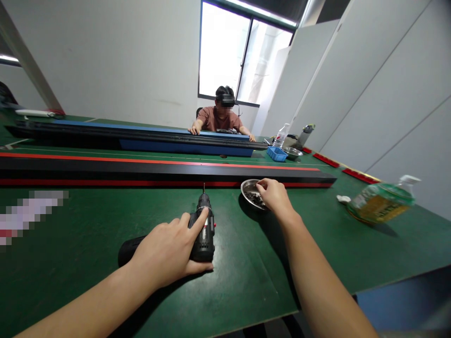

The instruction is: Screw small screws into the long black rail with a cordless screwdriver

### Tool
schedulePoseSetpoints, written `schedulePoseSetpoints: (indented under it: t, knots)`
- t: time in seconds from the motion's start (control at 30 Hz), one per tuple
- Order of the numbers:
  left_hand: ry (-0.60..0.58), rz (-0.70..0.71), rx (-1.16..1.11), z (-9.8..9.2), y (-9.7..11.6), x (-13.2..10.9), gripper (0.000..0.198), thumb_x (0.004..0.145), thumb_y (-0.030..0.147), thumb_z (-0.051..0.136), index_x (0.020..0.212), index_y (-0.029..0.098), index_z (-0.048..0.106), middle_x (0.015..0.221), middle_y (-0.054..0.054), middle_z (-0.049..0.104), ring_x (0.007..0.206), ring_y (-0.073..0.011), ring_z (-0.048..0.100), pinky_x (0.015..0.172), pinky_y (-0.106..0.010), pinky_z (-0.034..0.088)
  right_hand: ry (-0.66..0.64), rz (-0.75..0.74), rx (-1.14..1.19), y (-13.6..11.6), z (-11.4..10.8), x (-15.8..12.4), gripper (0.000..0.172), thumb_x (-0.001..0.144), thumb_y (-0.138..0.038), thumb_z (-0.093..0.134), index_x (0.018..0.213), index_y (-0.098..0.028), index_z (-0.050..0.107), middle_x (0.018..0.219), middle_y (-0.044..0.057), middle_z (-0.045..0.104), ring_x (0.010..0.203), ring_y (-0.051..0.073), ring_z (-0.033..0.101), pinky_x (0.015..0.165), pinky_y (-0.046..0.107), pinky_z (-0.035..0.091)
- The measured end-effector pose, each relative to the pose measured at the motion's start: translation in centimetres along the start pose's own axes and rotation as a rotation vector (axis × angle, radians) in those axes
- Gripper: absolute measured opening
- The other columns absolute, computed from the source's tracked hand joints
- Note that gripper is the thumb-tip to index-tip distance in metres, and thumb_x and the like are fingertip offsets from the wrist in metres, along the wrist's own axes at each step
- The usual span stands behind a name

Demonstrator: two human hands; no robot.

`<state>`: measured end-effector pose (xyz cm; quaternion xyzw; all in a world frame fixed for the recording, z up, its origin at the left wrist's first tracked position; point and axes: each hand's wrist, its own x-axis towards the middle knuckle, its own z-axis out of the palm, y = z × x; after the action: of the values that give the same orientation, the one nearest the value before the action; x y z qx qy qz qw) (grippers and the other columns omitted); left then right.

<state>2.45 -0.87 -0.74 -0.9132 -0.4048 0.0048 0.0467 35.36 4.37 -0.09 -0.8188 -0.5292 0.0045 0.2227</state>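
Observation:
My left hand [165, 246] is wrapped around a black cordless drill [204, 239] lying on its side on the green table, its bit pointing away from me. Over the right side of a round metal bowl [243, 190] is my right hand [276, 195], fingertips pinched together. Small dark pieces, probably screws, lie in the bowl. Whether anything is between those fingertips is too small to tell. Just beyond the drill bit runs a long black bar with red edges [169, 173].
Across the table [246, 281] a person [214, 117] has both hands by a long blue and black bar [158, 143]. A blue basket [277, 154], a second metal bowl [293, 152] and bottles stand at the back right. A large labelled plastic jug [382, 204] stands at right.

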Motion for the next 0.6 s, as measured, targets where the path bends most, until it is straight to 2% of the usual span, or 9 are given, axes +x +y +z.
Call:
schedulePoseSetpoints:
  t: [0.6]
  knots:
    - [0.004, -0.007, 0.001, -0.05, 0.04, 0.04, 0.108, 0.083, 0.083, 0.052, 0.167, 0.024, 0.019, 0.115, -0.017, 0.066, 0.088, -0.0356, 0.073, 0.073, -0.045, 0.058, -0.035, 0.0, 0.018, 0.0, 0.42, 0.06, 0.027, 0.1, -0.031, 0.06, 0.115, -0.019, 0.08, 0.113, 0.015, 0.079, 0.108, 0.027, 0.072, 0.091, 0.032, 0.049]
